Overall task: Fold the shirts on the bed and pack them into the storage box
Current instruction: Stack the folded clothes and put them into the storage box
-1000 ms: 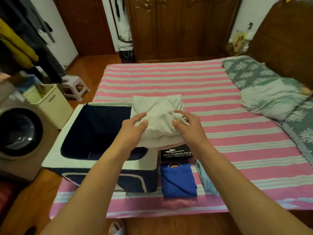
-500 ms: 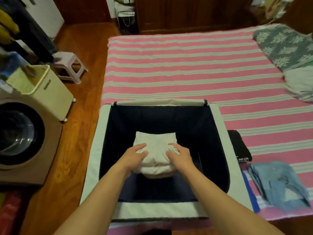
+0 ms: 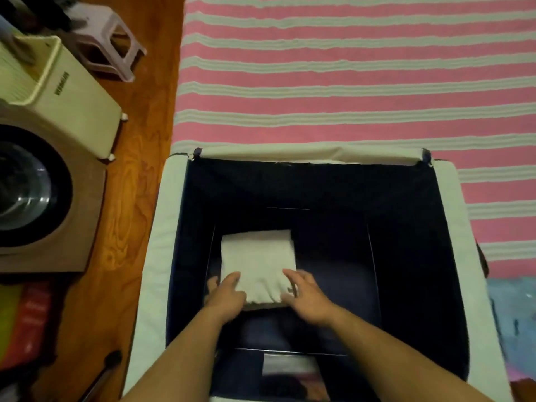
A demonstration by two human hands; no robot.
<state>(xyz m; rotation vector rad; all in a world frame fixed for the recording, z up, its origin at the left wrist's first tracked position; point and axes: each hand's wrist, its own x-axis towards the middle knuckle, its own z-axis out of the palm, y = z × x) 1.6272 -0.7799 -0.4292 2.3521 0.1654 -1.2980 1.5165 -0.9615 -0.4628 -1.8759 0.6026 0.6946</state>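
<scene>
The storage box (image 3: 452,227) stands open on the near left corner of the bed (image 3: 348,91). Its rim is pale fabric; its inner walls and floor are dark navy.

A folded white shirt (image 3: 258,262) lies flat on the floor of the box, toward the left side of the floor. Its far edge and both side edges are clear of the box walls.

Both hands are inside the box, at the near end of the shirt, one at each near corner.
- Left hand (image 3: 224,297): thumb on the top face of the shirt at the near left corner; the other fingers run down the shirt's left side. Whether they grip the fabric or only touch it cannot be told.
- Right hand (image 3: 306,297): fingers extended and spread, lying on the near right corner of the shirt, not closed round it.

The two hands are apart, with the shirt's near edge between them.

Surroundings:
- A light blue garment (image 3: 513,320) lies on the bed just beside the right wall of the box.
- A washing machine (image 3: 34,187) stands on the wooden floor (image 3: 139,198) to the left.
- A cream laundry basket (image 3: 66,103) stands beyond the washing machine.
- A plastic stool (image 3: 107,39) stands on the floor beyond the basket.
</scene>
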